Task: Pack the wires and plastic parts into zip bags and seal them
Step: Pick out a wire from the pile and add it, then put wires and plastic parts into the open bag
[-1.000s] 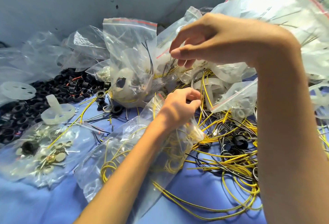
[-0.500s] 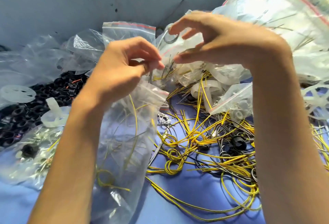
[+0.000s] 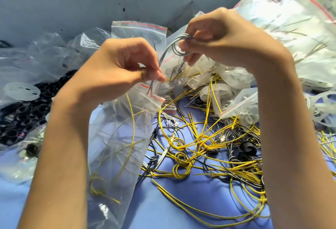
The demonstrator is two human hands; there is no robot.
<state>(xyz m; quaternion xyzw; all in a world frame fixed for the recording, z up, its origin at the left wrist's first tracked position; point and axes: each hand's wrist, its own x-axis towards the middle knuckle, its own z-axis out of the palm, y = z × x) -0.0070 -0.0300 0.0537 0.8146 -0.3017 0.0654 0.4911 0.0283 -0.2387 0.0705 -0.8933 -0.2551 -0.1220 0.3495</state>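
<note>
Two grips | left fingers (image 3: 152, 75) pinch zip bag (image 3: 116, 147) | right fingers (image 3: 192, 44) hold grey wire (image 3: 174, 48) (coiled)

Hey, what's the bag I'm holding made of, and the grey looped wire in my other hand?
The zip bag looks like thin clear plastic film, glossy and crinkled; yellow wires show through it. The grey wire seems plastic-sleeved, smooth dull grey, bent in tight loops; a metal core is likely but unseen.

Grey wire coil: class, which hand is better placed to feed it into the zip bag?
Right. The right hand pinches the grey wire coil above the mouth of the zip bag, its tails reaching down to it; the left hand is occupied pinching the bag's rim.
</note>
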